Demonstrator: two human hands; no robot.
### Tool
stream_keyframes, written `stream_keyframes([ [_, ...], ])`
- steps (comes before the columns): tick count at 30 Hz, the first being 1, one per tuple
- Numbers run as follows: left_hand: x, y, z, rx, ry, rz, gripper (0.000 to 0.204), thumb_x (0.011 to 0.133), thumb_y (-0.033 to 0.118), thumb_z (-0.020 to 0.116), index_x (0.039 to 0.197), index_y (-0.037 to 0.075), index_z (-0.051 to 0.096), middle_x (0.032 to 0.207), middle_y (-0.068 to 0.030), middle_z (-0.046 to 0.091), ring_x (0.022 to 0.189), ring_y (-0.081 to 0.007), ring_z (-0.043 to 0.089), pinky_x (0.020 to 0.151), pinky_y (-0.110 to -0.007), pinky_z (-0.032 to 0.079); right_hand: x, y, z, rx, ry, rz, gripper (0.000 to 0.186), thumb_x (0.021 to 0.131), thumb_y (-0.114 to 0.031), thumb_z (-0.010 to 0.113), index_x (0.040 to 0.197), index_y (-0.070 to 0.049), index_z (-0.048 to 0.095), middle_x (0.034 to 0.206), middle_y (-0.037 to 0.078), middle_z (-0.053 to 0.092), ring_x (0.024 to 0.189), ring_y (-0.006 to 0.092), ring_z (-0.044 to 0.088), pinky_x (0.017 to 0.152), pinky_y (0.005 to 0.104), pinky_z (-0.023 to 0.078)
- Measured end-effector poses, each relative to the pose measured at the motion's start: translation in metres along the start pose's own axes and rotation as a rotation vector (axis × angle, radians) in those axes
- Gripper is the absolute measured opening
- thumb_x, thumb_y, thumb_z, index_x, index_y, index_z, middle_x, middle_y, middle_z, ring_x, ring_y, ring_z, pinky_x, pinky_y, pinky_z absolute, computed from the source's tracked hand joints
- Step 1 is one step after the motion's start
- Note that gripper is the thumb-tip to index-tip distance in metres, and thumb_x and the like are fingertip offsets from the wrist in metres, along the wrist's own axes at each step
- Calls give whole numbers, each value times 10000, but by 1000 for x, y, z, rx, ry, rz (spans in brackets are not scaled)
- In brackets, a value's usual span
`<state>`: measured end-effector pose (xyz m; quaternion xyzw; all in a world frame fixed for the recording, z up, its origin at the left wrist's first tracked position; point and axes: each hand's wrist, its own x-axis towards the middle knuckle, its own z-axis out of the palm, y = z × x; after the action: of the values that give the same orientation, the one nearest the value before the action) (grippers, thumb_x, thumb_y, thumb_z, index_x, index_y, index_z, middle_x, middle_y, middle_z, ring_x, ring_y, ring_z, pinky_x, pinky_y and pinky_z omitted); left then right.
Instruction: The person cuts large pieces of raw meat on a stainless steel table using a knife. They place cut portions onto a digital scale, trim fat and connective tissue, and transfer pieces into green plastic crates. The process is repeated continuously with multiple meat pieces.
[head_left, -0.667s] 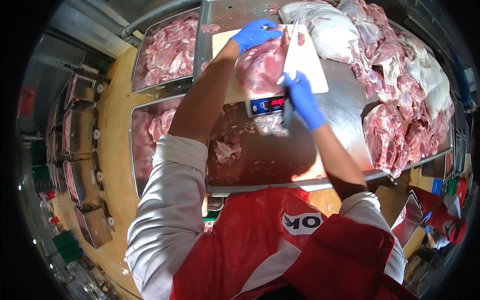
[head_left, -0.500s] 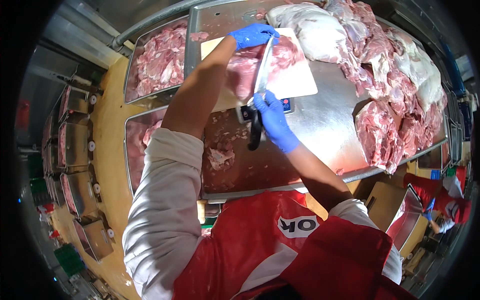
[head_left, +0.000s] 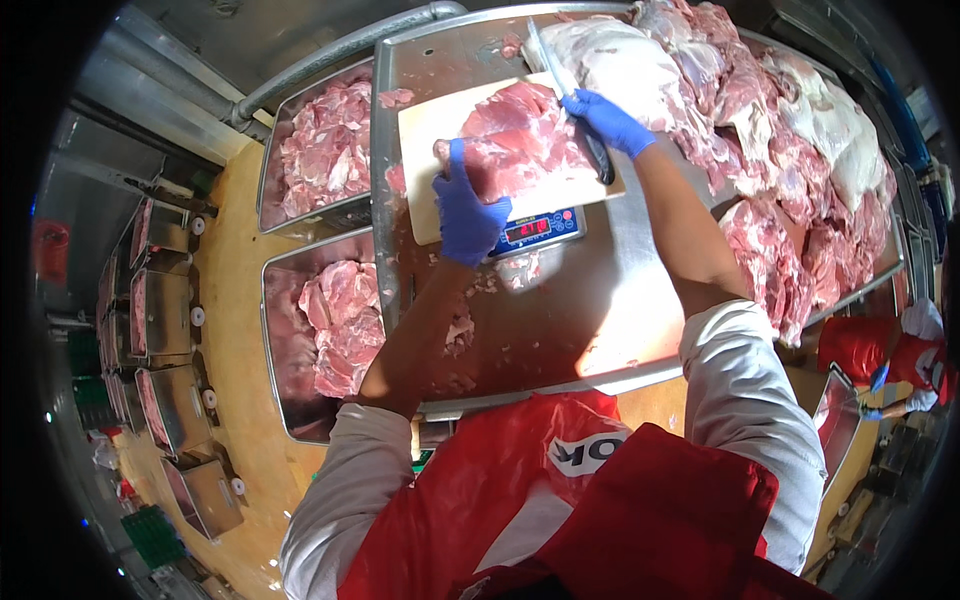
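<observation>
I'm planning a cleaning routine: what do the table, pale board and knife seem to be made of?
Table: metal, probably stainless steel, being grey and smooth with glare.
Board: likely plastic, matte cream, with no visible wood grain.
Knife: pale, smooth blade, probably steel; its black handle could be plastic or rubber.

- Meat chunk [head_left: 525,140] on board [head_left: 425,130], left hand [head_left: 470,208] at near-left
- Knife [head_left: 598,155] in right hand [head_left: 612,122], right of chunk
- Scale [head_left: 540,232] at board's near edge
- Meat pile [head_left: 775,130] on table's [head_left: 620,285] right
- Trays [head_left: 288,350] of meat left of table
</observation>
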<state>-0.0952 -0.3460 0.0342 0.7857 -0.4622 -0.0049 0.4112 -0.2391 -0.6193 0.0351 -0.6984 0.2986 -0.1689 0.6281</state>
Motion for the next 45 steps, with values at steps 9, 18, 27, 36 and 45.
stream_keyframes([
  [9,132,-87,-37,67,-417,683,962,708,22,695,1564,215,299,1466,-194,455,1237,-374,541,1035,-441,472,-86,-34,89,-154,18,-105,344,1031,-281,564,1232,-7,622,1028,1,635,929,87,558,859,265,476],
  [18,113,-88,-43,269,9,603,631,854,60,589,1465,153,457,1328,-245,560,1149,-379,609,878,-429,543,-141,-16,70,260,157,32,224,1044,-263,553,1115,-50,555,889,25,650,724,119,634,613,270,525],
  [27,-50,-1,22,-399,156,-319,285,823,186,774,870,-10,572,692,-155,578,654,-271,587,633,-422,495,-170,20,84,-721,210,-354,131,1004,-92,506,1085,4,468,791,202,620,690,378,641,619,458,494],
  [36,-26,-23,22,-73,99,-308,314,817,266,662,949,-16,620,850,-277,662,859,-476,655,716,-537,516,-107,-31,172,-1049,101,-400,165,940,-94,501,1053,21,466,862,239,654,789,418,679,678,516,547],
  [45,-23,-40,-9,-21,105,-248,239,818,267,692,955,73,673,832,-203,694,800,-404,684,711,-473,541,-122,-29,150,-1208,-125,-307,151,934,-94,510,1029,16,470,818,268,677,775,432,695,701,520,557],
])
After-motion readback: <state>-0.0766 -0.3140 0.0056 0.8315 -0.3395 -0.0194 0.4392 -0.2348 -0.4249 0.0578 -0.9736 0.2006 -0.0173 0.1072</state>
